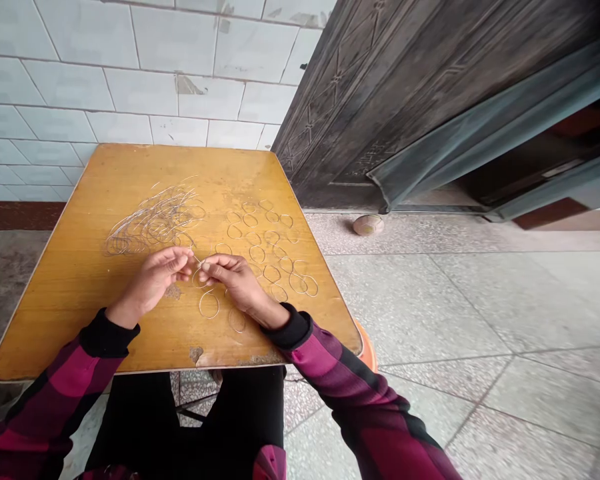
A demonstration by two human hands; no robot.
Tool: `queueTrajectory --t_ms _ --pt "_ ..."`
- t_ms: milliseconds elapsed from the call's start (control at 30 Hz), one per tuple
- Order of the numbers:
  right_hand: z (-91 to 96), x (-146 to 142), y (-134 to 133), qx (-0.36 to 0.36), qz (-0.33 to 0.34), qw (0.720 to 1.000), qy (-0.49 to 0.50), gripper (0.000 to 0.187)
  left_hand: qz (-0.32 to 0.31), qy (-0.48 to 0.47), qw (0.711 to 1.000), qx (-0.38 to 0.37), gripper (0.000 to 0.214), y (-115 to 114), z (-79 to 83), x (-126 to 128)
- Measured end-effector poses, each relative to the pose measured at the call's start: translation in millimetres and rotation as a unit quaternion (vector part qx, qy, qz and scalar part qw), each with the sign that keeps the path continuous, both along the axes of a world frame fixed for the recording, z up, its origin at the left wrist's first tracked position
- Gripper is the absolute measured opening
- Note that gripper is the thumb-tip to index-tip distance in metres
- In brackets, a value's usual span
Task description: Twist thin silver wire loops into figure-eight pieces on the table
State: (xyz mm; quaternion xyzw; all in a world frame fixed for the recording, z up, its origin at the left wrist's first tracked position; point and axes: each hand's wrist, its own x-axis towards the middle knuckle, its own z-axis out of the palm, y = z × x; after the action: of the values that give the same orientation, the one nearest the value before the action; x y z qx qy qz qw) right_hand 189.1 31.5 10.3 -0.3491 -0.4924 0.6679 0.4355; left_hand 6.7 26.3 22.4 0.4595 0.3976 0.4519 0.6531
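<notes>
Over the middle of a yellow wooden table [70, 300], my two hands meet at a thin piece of wire [197, 259]. My left hand [161, 275] pinches its upper left end between thumb and fingertips. The other end is pinched by my right hand [233, 277], where a loop hangs below the fingers. A tangled pile of thin wires [150, 223] lies just beyond my left hand. Several small wire rings [257, 253] are spread out beyond and to the right of my right hand. One more wire ring [209, 306] lies nearer to me, below the fingers.
A white tiled wall [150, 93] stands behind the table. To the right are a dark carved wooden door [350, 120], a grey-green curtain [460, 147] and a rounded stone [368, 225] on the tiled floor [430, 307]. Something orange [367, 347] shows beside the table's right corner.
</notes>
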Motion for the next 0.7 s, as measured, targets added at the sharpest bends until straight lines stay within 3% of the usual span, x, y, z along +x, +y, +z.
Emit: queueTrajectory --t_ms 200,467,700 --pt "0.6 -1.2 2.4 -0.003 -0.021 1.0 -0.016 0.019 0.007 0.165 0.982 0.089 0.015 -6.4 4.6 4.9" --pt "0.8 5.4 7.5 -0.011 -0.009 0.999 -0.035 0.029 0.056 0.208 0.968 0.128 0.016 -3.9 -1.3 1.8" --pt "3.3 8.5 7.5 -0.028 0.066 0.996 -0.055 0.028 0.105 0.186 0.967 0.136 0.015 -3.9 -3.7 -0.5"
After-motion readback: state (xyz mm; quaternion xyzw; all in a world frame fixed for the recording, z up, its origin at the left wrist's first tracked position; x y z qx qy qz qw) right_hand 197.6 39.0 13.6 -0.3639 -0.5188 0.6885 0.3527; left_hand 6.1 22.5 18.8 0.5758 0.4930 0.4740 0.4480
